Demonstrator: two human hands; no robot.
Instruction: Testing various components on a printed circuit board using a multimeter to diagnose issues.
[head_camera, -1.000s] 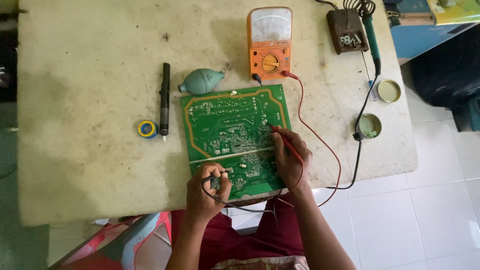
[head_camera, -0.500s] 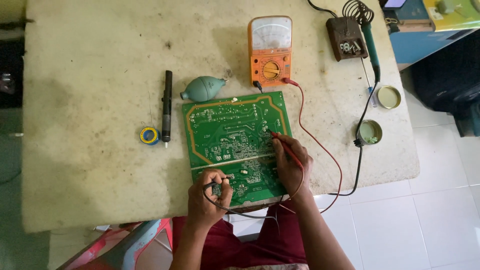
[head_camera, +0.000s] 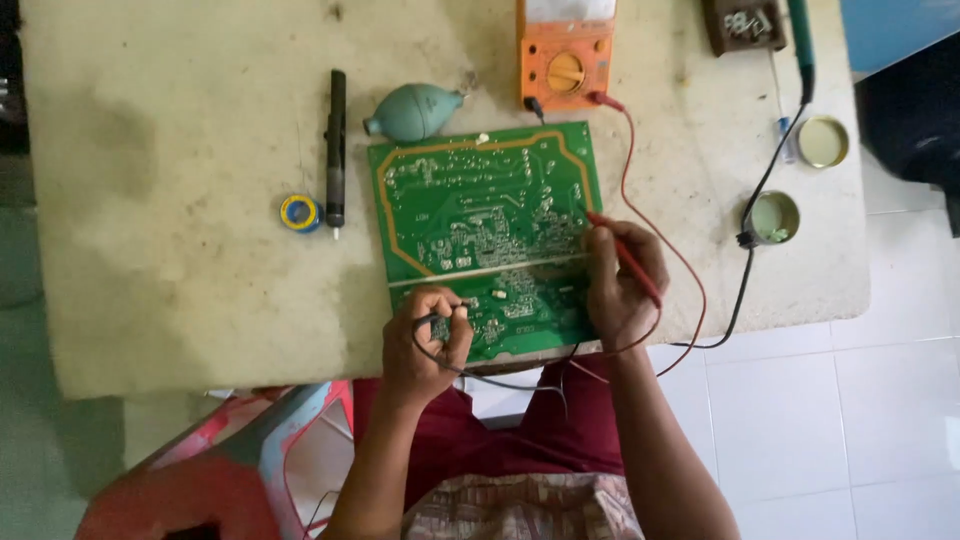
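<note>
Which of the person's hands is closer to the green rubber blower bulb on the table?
Left. The left hand is almost straight below the blower bulb, at the circuit board's near edge; the right hand holds a red probe farther off, toward the board's right side.

Illumination is soft, even daylight, moderately bright, with no single hard source evident. The bench (head_camera: 180, 250) surface reads pale and slightly washed out; the white floor tiles (head_camera: 830, 430) to the right of the bench are the brightest area, without clipping glare. Shadows are faint and short beneath objects near the circuit board (head_camera: 480, 220). Focus is mildly soft overall; fine board detail is smeared. Edge distortion is slight.
</note>
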